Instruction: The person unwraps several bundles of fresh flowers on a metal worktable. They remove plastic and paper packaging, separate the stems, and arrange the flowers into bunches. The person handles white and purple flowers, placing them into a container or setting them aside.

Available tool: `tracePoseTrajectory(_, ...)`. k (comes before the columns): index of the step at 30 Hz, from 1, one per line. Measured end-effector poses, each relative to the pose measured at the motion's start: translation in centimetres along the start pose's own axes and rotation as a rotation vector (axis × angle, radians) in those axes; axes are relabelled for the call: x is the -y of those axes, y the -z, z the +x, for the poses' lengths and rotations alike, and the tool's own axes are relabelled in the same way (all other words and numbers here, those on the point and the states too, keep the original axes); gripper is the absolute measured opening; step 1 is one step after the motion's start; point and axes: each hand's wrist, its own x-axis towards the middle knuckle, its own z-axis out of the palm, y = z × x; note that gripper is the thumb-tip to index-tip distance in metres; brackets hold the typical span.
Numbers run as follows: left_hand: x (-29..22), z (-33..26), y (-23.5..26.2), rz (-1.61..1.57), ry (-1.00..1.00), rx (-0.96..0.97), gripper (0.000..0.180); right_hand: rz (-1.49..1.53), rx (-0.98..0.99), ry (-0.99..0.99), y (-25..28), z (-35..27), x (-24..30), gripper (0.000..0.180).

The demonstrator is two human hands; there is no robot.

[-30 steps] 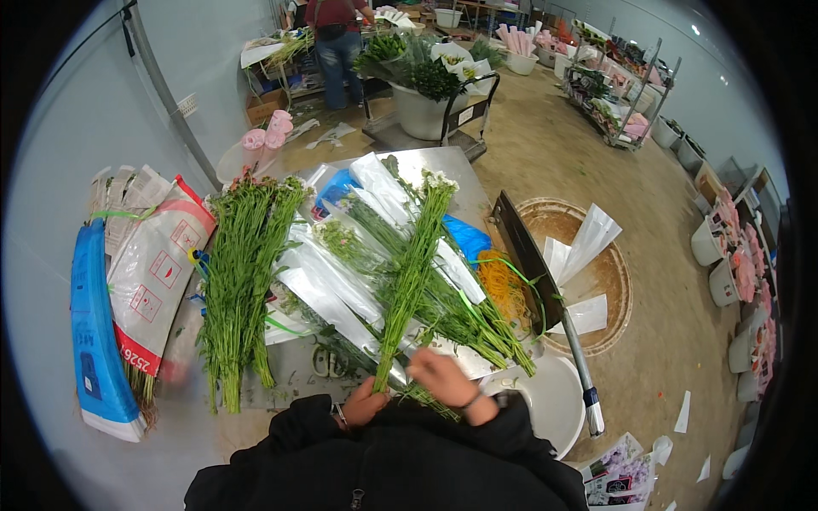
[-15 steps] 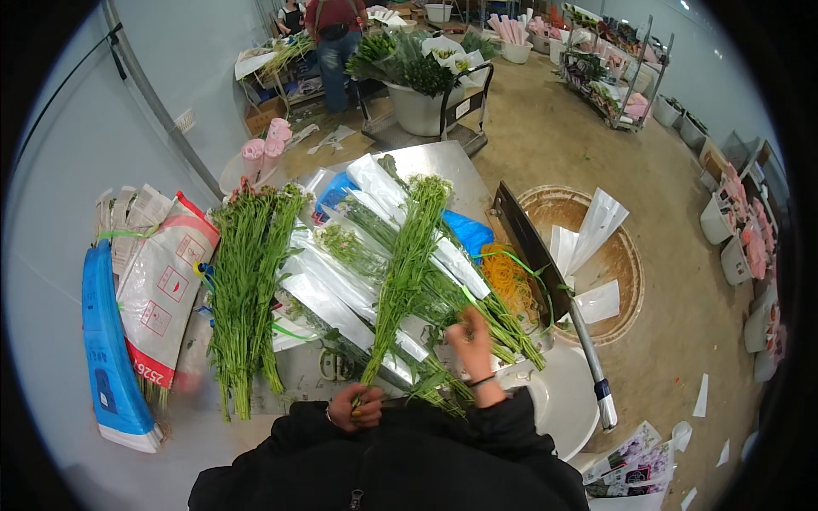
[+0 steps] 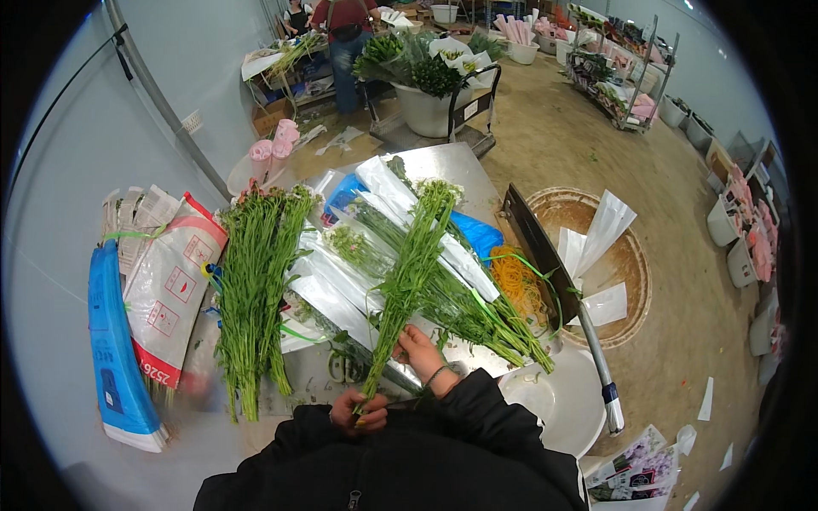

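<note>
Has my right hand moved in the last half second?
Yes: your right hand has moved left, away from the white tub and toward the bunch in your left hand.

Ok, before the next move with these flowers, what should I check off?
1. Left grip closed on the bunch near its stem ends: ok.
2. Right grip closed on stems: cannot tell; it is at their right side.
3. Bunch tied: cannot tell; no tie shows.
4. Wrapped flowers fully in view: not ok; the bunch crosses them.
5. Left pile apart from the bunch: ok.
</note>
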Motion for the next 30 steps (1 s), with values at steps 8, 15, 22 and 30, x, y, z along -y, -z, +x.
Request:
tracePoseTrajectory(8, 0.2, 0.3, 0.5, 0.036, -0.025, -0.115, 0.022, -0.879, 0.178, 0.389, -1.8, -5.7, 1.7, 0.018)
tracePoseTrajectory(15, 0.2, 1.1, 0.0, 0.161, -0.007, -0.188, 0.018, -1.012, -0.254, 0.419, -1.5, -1.5, 7.1, 0.027)
tracePoseTrajectory(22, 0.4, 1.0, -0.1, 0.313, -0.024, -0.325, 0.018, -1.495, -0.234, 0.457, -1.1, 0.2, 6.7, 0.026)
tracePoseTrajectory(30, 0.6, 0.9, 0.0, 0.294, -0.048, -0.393, 0.016, -1.187, 0.039, 0.481, -1.7, -4.7, 3.8, 0.021)
